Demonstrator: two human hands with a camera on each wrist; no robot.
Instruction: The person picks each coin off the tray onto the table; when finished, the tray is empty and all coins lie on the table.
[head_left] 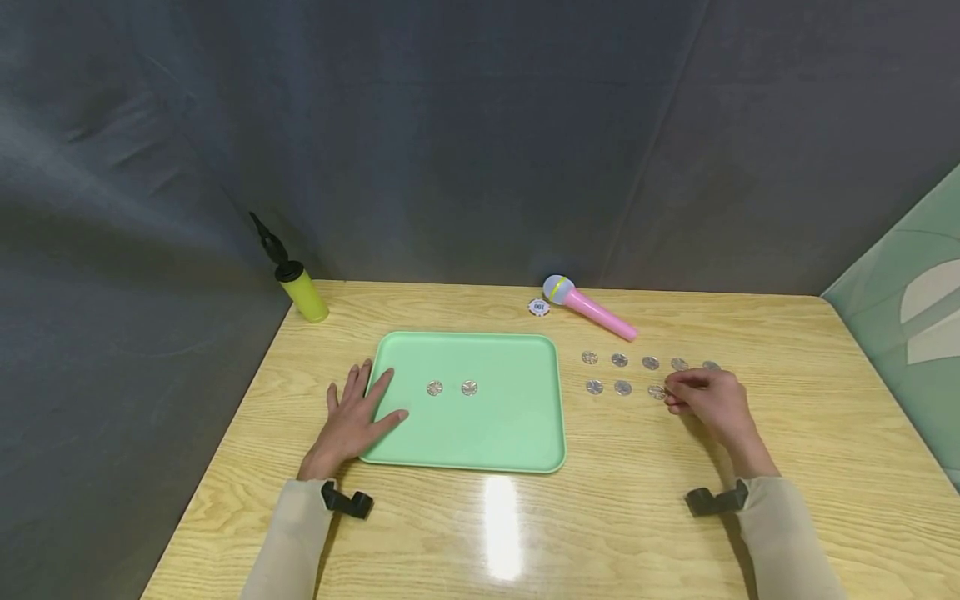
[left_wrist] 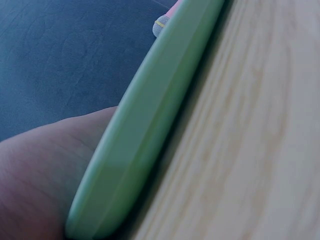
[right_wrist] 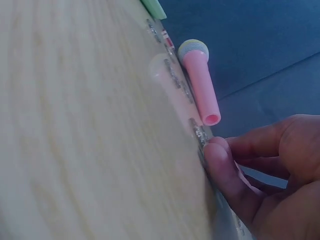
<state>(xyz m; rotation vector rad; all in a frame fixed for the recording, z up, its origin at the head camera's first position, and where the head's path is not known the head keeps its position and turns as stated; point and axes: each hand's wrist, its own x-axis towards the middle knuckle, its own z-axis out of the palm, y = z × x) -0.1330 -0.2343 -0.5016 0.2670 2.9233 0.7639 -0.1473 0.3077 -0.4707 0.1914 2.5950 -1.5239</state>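
My right hand (head_left: 708, 402) is low over the table, thumb and index finger pinching the edge of a silver coin (head_left: 656, 392) in the nearer row. In the right wrist view, the thumb (right_wrist: 225, 165) and index fingertip come together right at that coin. Several more silver coins lie flat around it, such as a coin (head_left: 650, 363) in the farther row. My left hand (head_left: 351, 423) rests with spread, straight fingers over the left rim of a green tray (head_left: 495, 433). Inside the tray lie two silver coins, a left coin (head_left: 434, 388) and a right coin (head_left: 469, 387).
Behind the coins lies a pink toy microphone (head_left: 596, 312), beside a white poker chip (head_left: 538, 307). A yellow-green hand pump (head_left: 303, 292) with a black top stands at the table's back left corner. Dark cloth (head_left: 450, 167) hangs behind the wooden table (head_left: 600, 533).
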